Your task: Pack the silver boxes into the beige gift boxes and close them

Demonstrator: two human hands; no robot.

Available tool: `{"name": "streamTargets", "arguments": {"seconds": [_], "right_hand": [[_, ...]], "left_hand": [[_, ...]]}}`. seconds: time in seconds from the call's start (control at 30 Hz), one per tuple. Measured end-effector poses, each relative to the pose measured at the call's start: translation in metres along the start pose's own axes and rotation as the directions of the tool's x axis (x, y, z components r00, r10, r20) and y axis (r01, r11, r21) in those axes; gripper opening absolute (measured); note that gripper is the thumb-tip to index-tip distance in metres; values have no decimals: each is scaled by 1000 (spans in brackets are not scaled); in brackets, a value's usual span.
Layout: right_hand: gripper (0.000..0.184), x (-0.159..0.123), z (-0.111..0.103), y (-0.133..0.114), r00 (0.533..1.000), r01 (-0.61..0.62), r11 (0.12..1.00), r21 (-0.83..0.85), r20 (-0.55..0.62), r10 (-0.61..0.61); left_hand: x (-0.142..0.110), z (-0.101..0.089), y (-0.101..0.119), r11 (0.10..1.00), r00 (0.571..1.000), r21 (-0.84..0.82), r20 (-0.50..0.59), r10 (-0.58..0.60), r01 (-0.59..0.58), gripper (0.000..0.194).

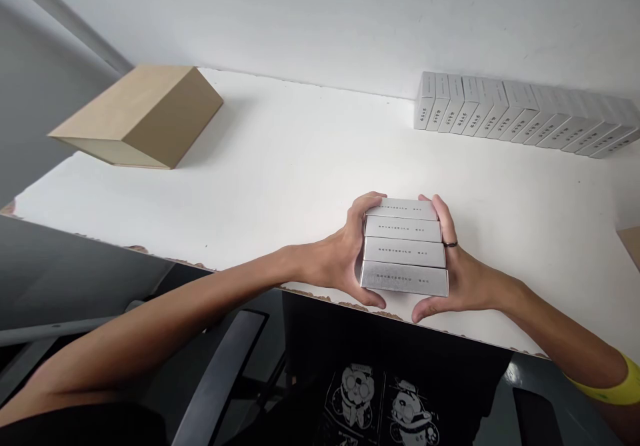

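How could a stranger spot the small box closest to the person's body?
On the white table, near its front edge, find the four small boxes lined up between the left hand and the right hand. You want the end box nearest that edge; its printed side looks a darker, shinier silver than the other three.

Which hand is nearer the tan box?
Left. The left hand is to the right of the tan box; the right hand is farther right, across the held silver boxes.

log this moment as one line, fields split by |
left hand + right hand: holding four boxes | boxed row: by wall | tan box: left
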State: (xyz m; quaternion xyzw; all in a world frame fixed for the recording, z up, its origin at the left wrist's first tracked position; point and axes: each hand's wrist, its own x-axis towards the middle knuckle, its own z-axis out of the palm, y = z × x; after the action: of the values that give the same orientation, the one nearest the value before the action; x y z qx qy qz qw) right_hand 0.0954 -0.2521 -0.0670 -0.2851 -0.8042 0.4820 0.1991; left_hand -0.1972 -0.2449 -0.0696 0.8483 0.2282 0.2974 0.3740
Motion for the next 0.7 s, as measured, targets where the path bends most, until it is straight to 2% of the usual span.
{"name": "streamTargets", "arguments": {"seconds": [0.13, 0.23, 0.4, 0.6, 0.7], "right_hand": [[162, -3, 3, 5, 997, 32, 999, -18, -73, -33], [166, 3, 7, 3, 998, 6, 999, 38, -57, -4], [173, 11, 9, -4, 998, -59, 990, 130, -13, 62], [165, 5, 9, 2, 997, -47, 995, 93, -52, 52], [161, 5, 10, 2, 996, -56, 991, 121, -65, 64]], "left_hand": [[-6, 2, -2, 999, 1000, 39, -22, -22, 23, 169], [-2, 9, -6, 1000, 999, -13, -32, 18, -18, 167], [7, 17, -8, 998, 999, -48, -34, 30, -32, 157], [11, 18, -5, 991, 986, -42, -112, 124, -129, 133], [10, 17, -1, 989, 983, -72, -136, 120, -131, 119]]}}
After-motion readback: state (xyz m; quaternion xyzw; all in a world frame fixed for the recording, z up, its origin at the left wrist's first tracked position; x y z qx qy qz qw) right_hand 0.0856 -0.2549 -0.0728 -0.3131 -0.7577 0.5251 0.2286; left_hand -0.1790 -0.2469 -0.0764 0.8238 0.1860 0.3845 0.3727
